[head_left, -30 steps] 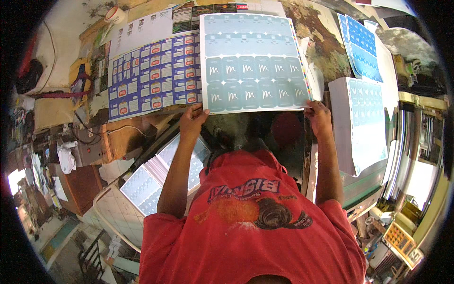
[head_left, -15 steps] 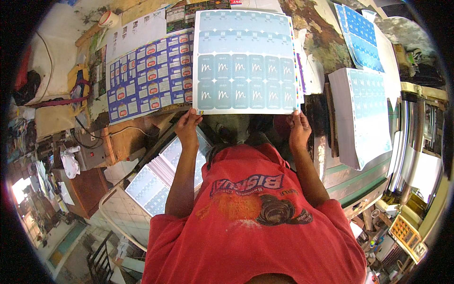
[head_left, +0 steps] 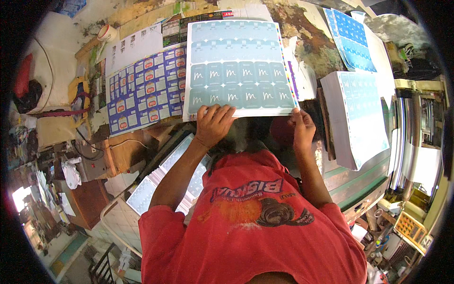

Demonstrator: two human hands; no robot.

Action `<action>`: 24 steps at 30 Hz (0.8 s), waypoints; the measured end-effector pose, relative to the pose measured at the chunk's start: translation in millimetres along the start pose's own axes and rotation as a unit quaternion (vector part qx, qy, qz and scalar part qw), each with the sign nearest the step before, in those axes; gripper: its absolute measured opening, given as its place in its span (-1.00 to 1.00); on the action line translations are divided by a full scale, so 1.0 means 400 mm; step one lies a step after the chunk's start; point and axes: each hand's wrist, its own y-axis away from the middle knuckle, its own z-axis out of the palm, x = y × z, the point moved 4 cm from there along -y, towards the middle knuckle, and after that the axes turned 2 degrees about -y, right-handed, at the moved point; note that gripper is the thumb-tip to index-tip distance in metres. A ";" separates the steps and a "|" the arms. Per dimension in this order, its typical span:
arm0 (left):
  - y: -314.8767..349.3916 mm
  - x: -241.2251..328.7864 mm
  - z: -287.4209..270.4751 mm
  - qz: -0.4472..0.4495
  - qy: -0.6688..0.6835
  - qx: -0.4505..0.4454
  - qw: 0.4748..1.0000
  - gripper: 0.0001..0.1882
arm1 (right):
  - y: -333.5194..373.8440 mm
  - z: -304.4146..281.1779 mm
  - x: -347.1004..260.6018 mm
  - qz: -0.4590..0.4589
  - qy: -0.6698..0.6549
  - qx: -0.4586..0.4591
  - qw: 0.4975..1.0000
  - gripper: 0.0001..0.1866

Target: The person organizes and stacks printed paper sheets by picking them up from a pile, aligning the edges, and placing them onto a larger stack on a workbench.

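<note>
A pale blue-green printed sheet (head_left: 239,75), covered in rows of rounded label panels, lies on the worktable atop what looks like a small pile of like sheets. Over its near edge, left of the middle, my left hand (head_left: 215,124) rests with fingers spread and bent, tips on the paper. At the near right corner my right hand (head_left: 303,130) pinches the sheet's edge between thumb and fingers. Partly under the sheet's left side is a dark blue printed sheet (head_left: 142,90) with red-and-white labels.
To the right stands a tall stack of printed sheets (head_left: 362,118). Bright blue sheets (head_left: 350,40) lie behind it. More printed sheets (head_left: 182,156) sit low at left, beside my left forearm. A white cup-like roll (head_left: 108,32) is at the far left.
My left hand has left the near left corner and moved right, onto the sheet's near edge. My right hand stays at the right corner. The sheet has settled slightly nearer and to the left.
</note>
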 end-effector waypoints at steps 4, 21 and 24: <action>-0.087 -0.015 -0.056 0.020 -0.021 0.022 0.999 -0.62 | 0.078 0.107 -0.203 -0.387 0.378 -0.024 0.841 -0.18; -0.081 -0.066 0.062 -0.201 0.029 -0.093 0.975 -0.55 | -0.020 0.305 -0.109 -0.406 0.443 -0.205 0.773 -0.59; -0.100 -0.082 0.074 -0.226 0.040 -0.158 0.960 -0.55 | -0.043 0.329 -0.124 -0.327 0.476 -0.269 0.771 -0.59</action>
